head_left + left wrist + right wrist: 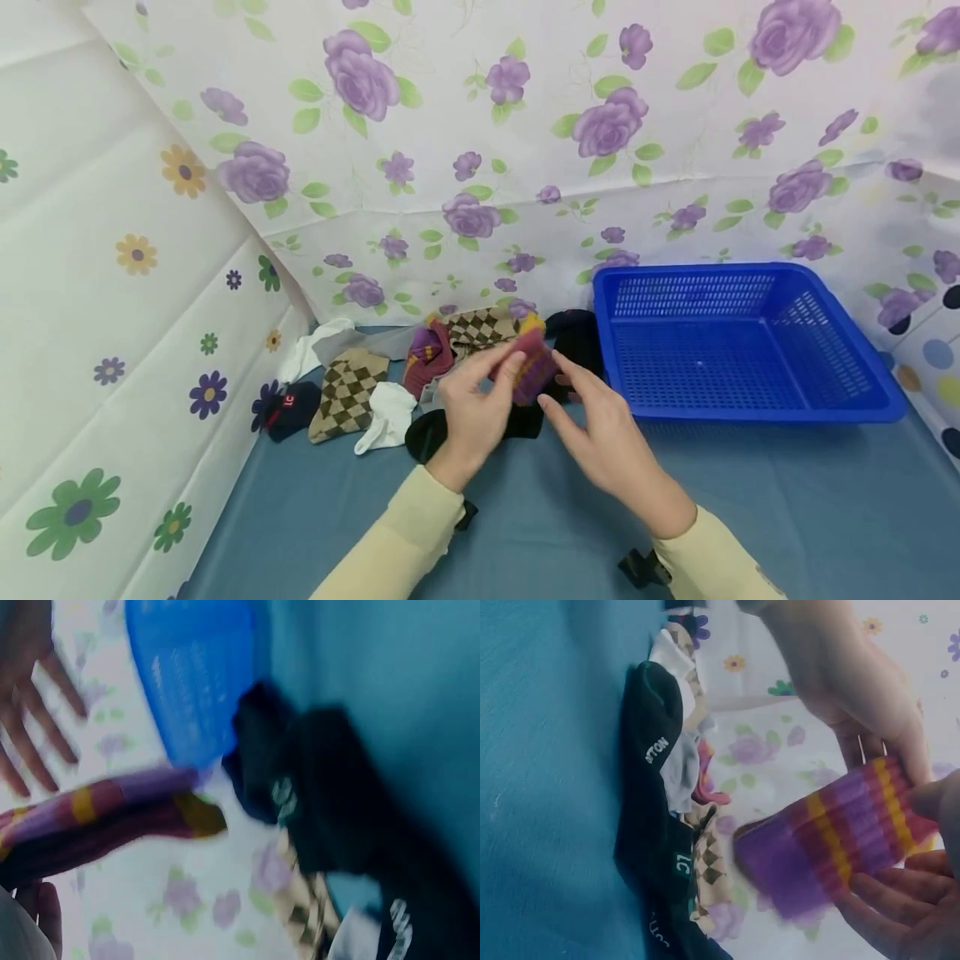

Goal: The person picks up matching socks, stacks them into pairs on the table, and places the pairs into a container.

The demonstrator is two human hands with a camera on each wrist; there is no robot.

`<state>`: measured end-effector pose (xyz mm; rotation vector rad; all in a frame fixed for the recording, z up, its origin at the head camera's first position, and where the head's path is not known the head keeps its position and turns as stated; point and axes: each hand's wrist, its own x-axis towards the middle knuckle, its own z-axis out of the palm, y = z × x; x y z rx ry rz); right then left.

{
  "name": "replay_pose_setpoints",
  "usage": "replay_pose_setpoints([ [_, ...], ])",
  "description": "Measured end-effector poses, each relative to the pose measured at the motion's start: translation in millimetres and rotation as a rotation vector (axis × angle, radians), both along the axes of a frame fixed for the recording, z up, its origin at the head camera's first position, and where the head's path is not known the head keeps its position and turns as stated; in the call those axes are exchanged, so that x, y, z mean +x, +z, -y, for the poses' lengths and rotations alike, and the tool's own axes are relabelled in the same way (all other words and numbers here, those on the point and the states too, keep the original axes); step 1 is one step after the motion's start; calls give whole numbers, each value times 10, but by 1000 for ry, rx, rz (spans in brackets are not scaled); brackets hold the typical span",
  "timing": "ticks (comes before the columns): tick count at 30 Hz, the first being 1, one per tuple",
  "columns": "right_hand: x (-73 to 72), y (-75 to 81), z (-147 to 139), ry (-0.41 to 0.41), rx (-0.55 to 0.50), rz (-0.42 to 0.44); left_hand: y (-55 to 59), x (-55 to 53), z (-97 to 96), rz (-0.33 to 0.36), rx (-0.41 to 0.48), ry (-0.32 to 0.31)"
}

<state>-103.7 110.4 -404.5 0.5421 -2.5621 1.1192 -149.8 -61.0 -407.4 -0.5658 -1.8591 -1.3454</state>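
My left hand pinches a folded maroon, purple and yellow striped sock between thumb and fingers, raised over the other socks. Just to its right is my right hand, fingers spread and fingertips close by the sock's edge. In the left wrist view that right hand shows straight, spread fingers above the striped sock. The right wrist view has the sock's ribbed stripes facing the camera, with right-hand fingertips overlapping its lower edge.
A blue plastic basket stands at the right. Along the back lie a brown checked sock, a white sock, a navy sock, another striped sock and several black socks. Flowered cloth hangs behind the blue table surface.
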Motion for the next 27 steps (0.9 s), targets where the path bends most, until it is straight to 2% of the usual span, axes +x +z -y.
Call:
replay_pose_setpoints([
  [4, -1, -10, -8, 31, -50, 24, -138, 173, -94, -12, -91, -165],
  [7, 4, -61, -45, 51, -74, 50, -213, 250, -92, 27, -150, -263],
  [9, 7, -84, -69, 62, -92, 64, -235, 271, -86, 72, -154, -300],
  [12, 14, -94, -73, 89, -106, 83, -218, 291, -97, 146, -110, -287],
  [15, 20, -101, -52, 117, -94, 97, -101, 345, -126, 218, -27, -249],
  [18, 26, -130, -50, 132, -81, 103, 52, 406, -137, 282, -4, -215],
  [23, 11, -135, -114, 155, -63, 92, 173, 410, -120, 351, -95, -210],
  [27, -22, -108, -170, 158, -68, 69, 222, 376, -74, 373, -145, -267],
])
